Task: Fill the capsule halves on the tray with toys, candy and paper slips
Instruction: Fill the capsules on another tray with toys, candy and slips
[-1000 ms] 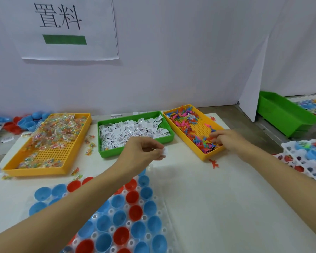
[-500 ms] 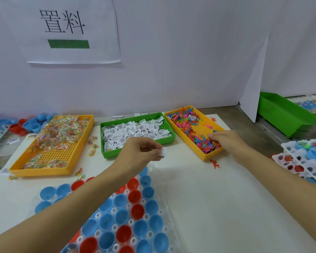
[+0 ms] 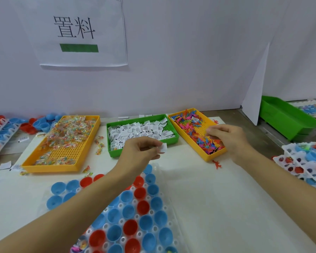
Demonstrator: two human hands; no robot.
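Note:
A clear tray (image 3: 168,207) of blue and red capsule halves (image 3: 142,207) lies in front of me, partly under my left forearm. My left hand (image 3: 139,154) hovers above its far end and pinches a white paper slip (image 3: 163,148). Behind it stands a green tray of paper slips (image 3: 115,152). My right hand (image 3: 228,137) reaches into the yellow tray of small coloured toys (image 3: 213,156), fingers curled among them; what they hold is hidden. A yellow tray of wrapped candy (image 3: 49,167) sits at the left.
Loose capsule halves (image 3: 44,123) and another tray of halves (image 3: 0,132) lie at the far left. A filled capsule tray (image 3: 306,161) sits at the right edge, green bins (image 3: 288,121) behind it. A red toy (image 3: 216,164) and stray candies (image 3: 99,145) lie on the white table.
The view has tilted down slightly. My right hand has shifted a little within the toy tray; my left hand still holds the slip in about the same place.

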